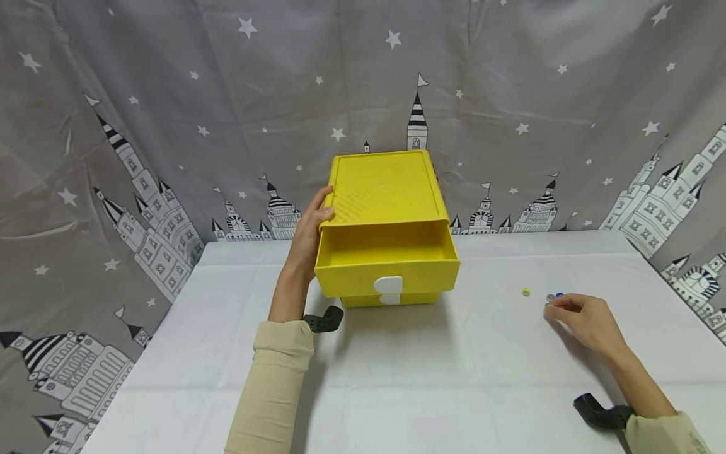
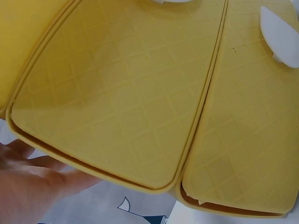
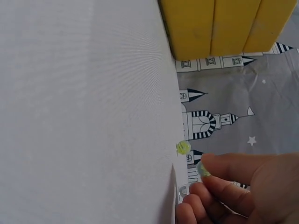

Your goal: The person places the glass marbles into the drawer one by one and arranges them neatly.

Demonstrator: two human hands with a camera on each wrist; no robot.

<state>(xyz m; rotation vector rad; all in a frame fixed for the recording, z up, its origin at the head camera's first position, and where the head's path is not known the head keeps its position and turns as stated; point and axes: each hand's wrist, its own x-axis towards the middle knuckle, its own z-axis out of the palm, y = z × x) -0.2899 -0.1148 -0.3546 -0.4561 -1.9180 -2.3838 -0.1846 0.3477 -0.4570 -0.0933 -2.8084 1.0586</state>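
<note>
A yellow drawer unit (image 1: 388,186) stands on the white-covered table, its top drawer (image 1: 387,277) pulled out toward me. My left hand (image 1: 308,236) rests against the unit's left side near the top edge; in the left wrist view the hand (image 2: 35,184) lies along that side, fingers partly hidden. Far to the right, my right hand (image 1: 587,321) is low over the table. Its thumb and finger pinch a small clear glass marble (image 3: 203,169) with a greenish tint. Close by lie a yellow-green marble (image 1: 526,292), a clear marble (image 1: 550,297) and a blue marble (image 1: 559,294).
White handles (image 1: 388,285) sit on the drawer fronts. A lower drawer (image 1: 363,301) shows beneath the open one. The white tablecloth (image 1: 425,391) spreads to a grey curtain (image 1: 363,75) printed with castles and stars. Each wrist carries a black band mount (image 1: 601,413).
</note>
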